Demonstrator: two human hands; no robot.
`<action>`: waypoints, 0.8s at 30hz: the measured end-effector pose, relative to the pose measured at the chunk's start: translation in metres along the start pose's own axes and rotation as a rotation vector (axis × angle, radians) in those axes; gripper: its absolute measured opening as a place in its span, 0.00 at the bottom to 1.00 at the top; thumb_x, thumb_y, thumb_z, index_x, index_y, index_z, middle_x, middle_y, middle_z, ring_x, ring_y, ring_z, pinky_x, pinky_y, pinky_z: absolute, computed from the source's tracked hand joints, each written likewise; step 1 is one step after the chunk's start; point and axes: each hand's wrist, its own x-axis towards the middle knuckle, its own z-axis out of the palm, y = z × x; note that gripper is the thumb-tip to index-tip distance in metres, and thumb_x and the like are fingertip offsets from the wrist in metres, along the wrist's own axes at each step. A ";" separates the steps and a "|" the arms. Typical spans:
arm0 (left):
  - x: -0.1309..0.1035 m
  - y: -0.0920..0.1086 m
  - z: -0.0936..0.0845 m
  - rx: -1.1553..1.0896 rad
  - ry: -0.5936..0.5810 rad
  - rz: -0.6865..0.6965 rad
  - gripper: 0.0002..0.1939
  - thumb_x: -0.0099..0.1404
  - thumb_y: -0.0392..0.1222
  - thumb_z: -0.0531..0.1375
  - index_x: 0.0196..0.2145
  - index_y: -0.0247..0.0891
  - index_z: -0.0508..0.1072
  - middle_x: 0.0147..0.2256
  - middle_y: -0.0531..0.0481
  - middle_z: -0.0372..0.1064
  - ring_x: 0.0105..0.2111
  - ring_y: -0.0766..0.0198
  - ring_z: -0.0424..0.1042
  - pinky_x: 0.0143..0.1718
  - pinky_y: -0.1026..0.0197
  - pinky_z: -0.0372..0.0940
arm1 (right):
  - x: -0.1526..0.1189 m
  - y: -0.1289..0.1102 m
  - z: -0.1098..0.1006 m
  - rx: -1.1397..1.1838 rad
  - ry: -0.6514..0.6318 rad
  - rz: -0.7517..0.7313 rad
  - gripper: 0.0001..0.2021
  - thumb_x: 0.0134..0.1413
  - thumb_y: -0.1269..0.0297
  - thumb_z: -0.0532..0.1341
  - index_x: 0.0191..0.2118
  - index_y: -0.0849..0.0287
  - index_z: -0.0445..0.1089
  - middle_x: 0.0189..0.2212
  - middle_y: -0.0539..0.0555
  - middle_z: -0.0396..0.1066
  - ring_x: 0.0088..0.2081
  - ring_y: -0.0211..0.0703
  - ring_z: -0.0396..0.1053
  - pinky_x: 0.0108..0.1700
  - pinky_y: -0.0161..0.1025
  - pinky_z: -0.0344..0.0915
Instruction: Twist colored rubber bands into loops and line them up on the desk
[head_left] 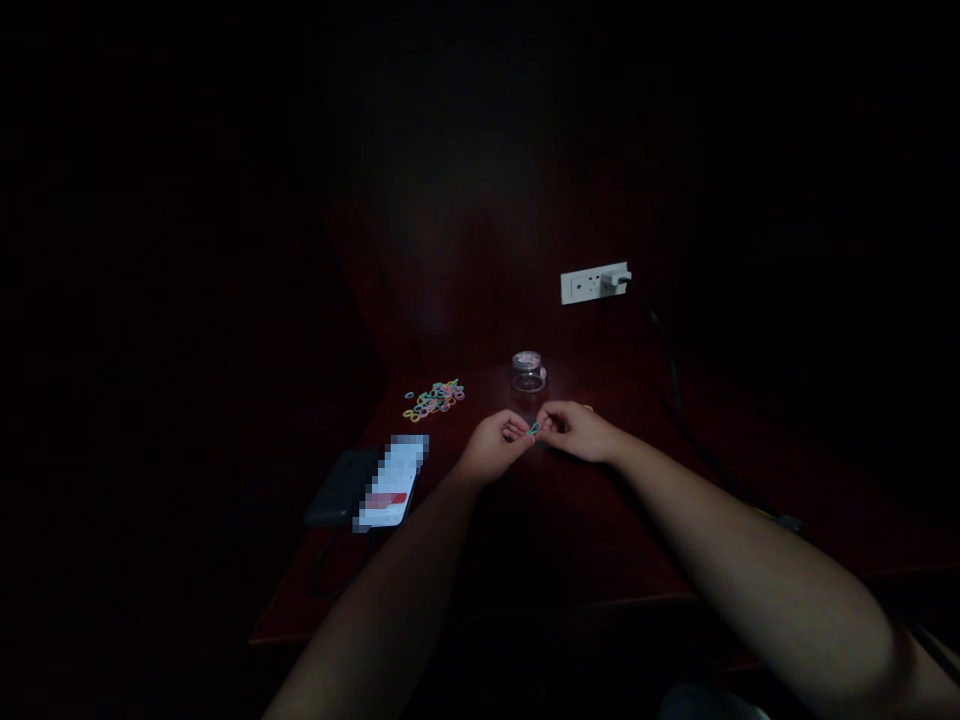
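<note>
A small green band (pixel 534 429) is held between my two hands above the dark red table. My left hand (pixel 496 445) pinches its left side with the fingers curled. From the right, my right hand (pixel 574 430) grips the other side between thumb and fingers. Just beyond the hands stands a clear round jar (pixel 529 373) with something pinkish at its top. A loose pile of colourful small bands (pixel 439 398) lies to the left of the jar. Part of a yellowish band (pixel 588 408) shows behind my right hand.
A phone with a lit screen (pixel 395 480) lies left of my left forearm, beside a dark flat object (pixel 341 488). A white socket panel (pixel 594 284) with a plug is on the back wall. A dark cable (pixel 675 385) runs down at the right.
</note>
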 end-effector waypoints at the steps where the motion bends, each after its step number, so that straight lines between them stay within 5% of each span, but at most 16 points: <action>1: 0.000 0.000 0.000 -0.001 -0.004 0.002 0.08 0.52 0.38 0.61 0.29 0.32 0.68 0.26 0.50 0.67 0.26 0.70 0.64 0.29 0.67 0.61 | 0.000 -0.002 0.000 -0.005 0.003 0.000 0.08 0.46 0.63 0.57 0.29 0.63 0.66 0.23 0.51 0.66 0.25 0.34 0.61 0.28 0.32 0.58; 19: -0.002 0.005 -0.002 -0.053 -0.124 -0.029 0.12 0.53 0.40 0.61 0.35 0.31 0.70 0.27 0.50 0.66 0.25 0.72 0.63 0.27 0.67 0.59 | 0.001 0.008 -0.001 -0.013 -0.042 0.030 0.12 0.48 0.58 0.55 0.26 0.63 0.66 0.19 0.49 0.64 0.21 0.34 0.59 0.24 0.31 0.53; 21: -0.002 0.004 -0.002 -0.044 -0.103 -0.039 0.12 0.53 0.41 0.61 0.35 0.32 0.70 0.27 0.50 0.66 0.25 0.71 0.63 0.28 0.67 0.59 | 0.004 0.014 -0.008 -0.020 0.024 0.017 0.12 0.49 0.59 0.54 0.25 0.62 0.66 0.19 0.49 0.64 0.22 0.34 0.59 0.24 0.31 0.54; 24: -0.002 0.001 -0.002 -0.021 -0.075 -0.062 0.12 0.53 0.41 0.61 0.34 0.31 0.70 0.26 0.50 0.66 0.25 0.71 0.62 0.27 0.67 0.59 | 0.010 0.033 -0.024 0.038 0.297 0.058 0.12 0.50 0.60 0.51 0.26 0.61 0.65 0.22 0.50 0.66 0.24 0.35 0.62 0.27 0.31 0.56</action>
